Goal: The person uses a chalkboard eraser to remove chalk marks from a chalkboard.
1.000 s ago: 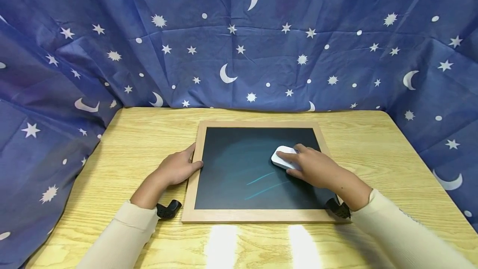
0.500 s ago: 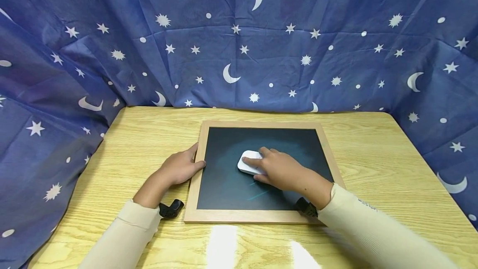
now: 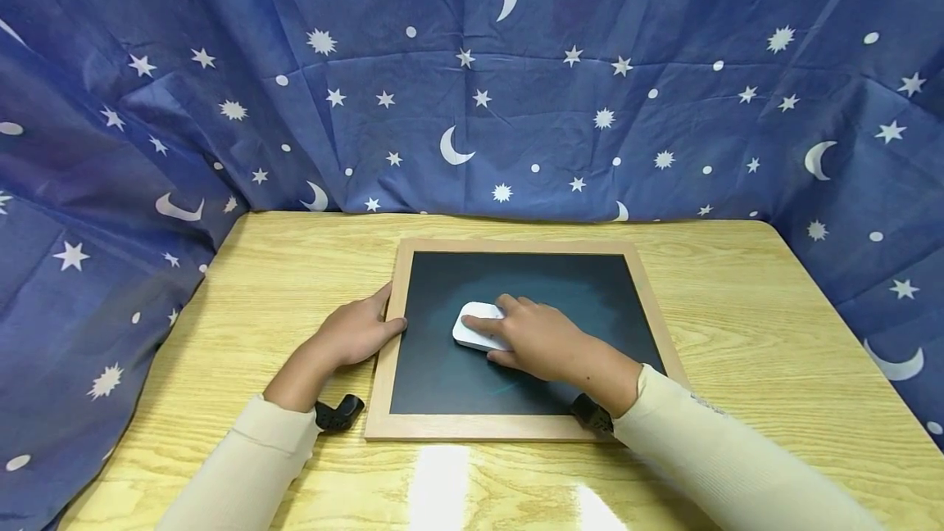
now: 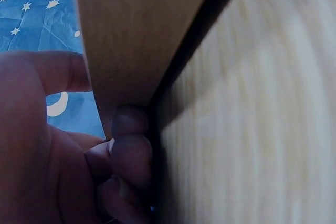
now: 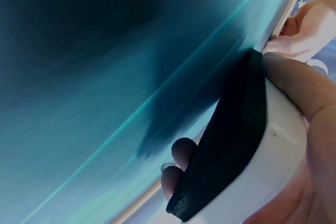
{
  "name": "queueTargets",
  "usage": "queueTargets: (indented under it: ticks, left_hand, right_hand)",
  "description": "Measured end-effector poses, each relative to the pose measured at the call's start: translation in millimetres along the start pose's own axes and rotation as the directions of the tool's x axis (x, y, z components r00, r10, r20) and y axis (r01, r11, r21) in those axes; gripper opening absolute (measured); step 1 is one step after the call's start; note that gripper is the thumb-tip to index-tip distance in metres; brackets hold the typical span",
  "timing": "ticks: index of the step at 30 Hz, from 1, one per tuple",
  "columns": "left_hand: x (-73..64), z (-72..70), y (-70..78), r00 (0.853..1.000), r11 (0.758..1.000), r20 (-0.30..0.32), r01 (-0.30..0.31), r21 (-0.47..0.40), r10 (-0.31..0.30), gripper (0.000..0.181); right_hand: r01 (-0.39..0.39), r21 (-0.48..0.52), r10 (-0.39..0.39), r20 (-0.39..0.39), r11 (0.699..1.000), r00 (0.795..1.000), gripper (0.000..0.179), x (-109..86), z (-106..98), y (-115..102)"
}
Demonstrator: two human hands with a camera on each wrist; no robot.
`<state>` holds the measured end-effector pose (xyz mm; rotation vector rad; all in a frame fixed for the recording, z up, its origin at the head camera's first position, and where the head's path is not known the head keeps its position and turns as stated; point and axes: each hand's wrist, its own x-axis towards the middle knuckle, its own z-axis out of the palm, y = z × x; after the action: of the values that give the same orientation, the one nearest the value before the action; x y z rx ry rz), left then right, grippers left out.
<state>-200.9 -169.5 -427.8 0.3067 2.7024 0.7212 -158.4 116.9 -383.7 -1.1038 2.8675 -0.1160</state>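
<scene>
A wood-framed chalkboard point(image 3: 590, 277) lies on the table. My left hand point(image 3: 354, 332) grips its left frame edge, thumb on top; in the left wrist view several curled fingertips point(image 4: 131, 158) meet the frame's side point(image 4: 136, 30) close to the tabletop. Over the middle of the board, my right hand point(image 3: 542, 340) holds a white chalkboard eraser point(image 3: 472, 322). Its dark felt underside faces the board, as the right wrist view of the eraser point(image 5: 278, 145) shows. A short teal chalk mark point(image 3: 505, 389) shows below the hand; thin chalk lines point(image 5: 126, 124) also run across the right wrist view.
The light wood table point(image 3: 752, 310) extends around the board. Behind and along both sides hangs a blue cloth point(image 3: 553, 129) with white moons and stars. Black wrist devices, one being the left wrist device point(image 3: 339, 414), sit at both cuffs.
My right hand has swept the eraser leftward from the board's right side to its middle. Less of the teal chalk lines is visible from the head. The left hand keeps its hold.
</scene>
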Motion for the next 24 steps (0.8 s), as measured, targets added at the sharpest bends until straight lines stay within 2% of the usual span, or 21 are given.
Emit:
queueTargets:
  ticks: [5, 12, 24]
  left_hand:
    - [0.1, 0.6, 1.2, 1.0, 1.0, 0.008, 0.008, -0.002, -0.008, 0.079]
    - [0.9, 0.1, 0.7, 1.0, 1.0, -0.001, 0.002, -0.008, -0.002, 0.078]
    - [0.4, 0.9, 0.3, 1.0, 1.0, -0.011, -0.009, 0.005, 0.009, 0.077]
  right_hand:
    - [-0.041, 0.002, 0.041, -0.001, 0.999, 0.999, 0.054, -15.0, -1.7, 13.4]
    - [-0.162, -0.004, 0.162, 0.032, 0.987, 0.986, 0.056, -40.1, -3.8, 36.1]
    - [-0.269, 0.035, 0.269, -0.006, 0.963, 0.963, 0.056, -88.8, -5.1, 73.8]
